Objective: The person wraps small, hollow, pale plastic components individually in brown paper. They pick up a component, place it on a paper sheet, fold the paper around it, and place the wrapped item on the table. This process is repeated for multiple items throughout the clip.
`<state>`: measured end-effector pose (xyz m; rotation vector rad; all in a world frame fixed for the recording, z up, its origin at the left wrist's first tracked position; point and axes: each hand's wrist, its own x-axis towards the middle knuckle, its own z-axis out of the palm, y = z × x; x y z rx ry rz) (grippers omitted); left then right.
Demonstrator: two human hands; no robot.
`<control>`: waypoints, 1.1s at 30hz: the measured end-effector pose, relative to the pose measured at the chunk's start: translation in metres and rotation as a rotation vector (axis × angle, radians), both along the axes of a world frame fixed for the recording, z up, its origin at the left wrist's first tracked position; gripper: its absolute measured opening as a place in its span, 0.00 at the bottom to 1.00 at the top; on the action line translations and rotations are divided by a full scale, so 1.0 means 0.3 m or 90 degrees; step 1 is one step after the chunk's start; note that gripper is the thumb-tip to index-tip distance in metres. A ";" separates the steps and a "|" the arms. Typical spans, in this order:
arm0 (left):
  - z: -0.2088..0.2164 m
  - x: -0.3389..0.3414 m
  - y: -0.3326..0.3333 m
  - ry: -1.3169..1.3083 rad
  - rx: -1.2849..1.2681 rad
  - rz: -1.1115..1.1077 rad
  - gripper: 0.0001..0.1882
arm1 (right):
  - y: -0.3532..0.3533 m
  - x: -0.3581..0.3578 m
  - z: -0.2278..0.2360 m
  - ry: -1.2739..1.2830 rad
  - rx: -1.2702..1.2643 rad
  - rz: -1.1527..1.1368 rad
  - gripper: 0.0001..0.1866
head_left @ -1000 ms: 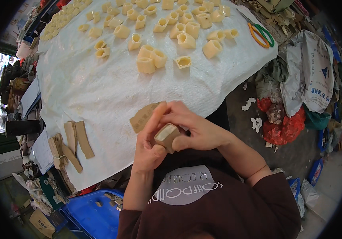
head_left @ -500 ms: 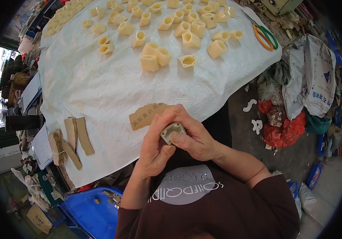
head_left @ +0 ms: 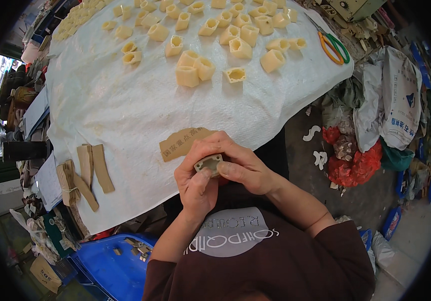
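Observation:
Both hands come together above the near edge of the white sheet (head_left: 125,115). My left hand (head_left: 196,188) and my right hand (head_left: 248,173) grip a small grey hollow mould-like block (head_left: 209,162) between them. Its open end faces up, with small round marks at the corners. Both thumbs press at its near rim, while the other fingers wrap round its far side and hide most of it. Just behind the hands lies a piece of brown cardboard (head_left: 174,143) with a curved edge. Pale yellow hollow blocks (head_left: 187,76) stand farther back on the sheet.
Many more yellow blocks spread across the far side. Scissors (head_left: 333,47) with orange and green handles lie at the far right. Brown cardboard strips (head_left: 103,169) rest at the left. Below is a blue tub (head_left: 110,266); bags, one red (head_left: 361,165), stand on the right.
The block has tilted and shifted slightly left and nearer in my hands. My left thumb has moved up onto its rim beside the right thumb.

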<state>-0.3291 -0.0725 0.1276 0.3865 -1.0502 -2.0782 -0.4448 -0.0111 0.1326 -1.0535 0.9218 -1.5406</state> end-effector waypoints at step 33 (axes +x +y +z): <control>-0.006 0.026 -0.010 -0.006 0.197 -0.080 0.30 | 0.000 0.046 -0.068 0.257 -0.119 -0.202 0.25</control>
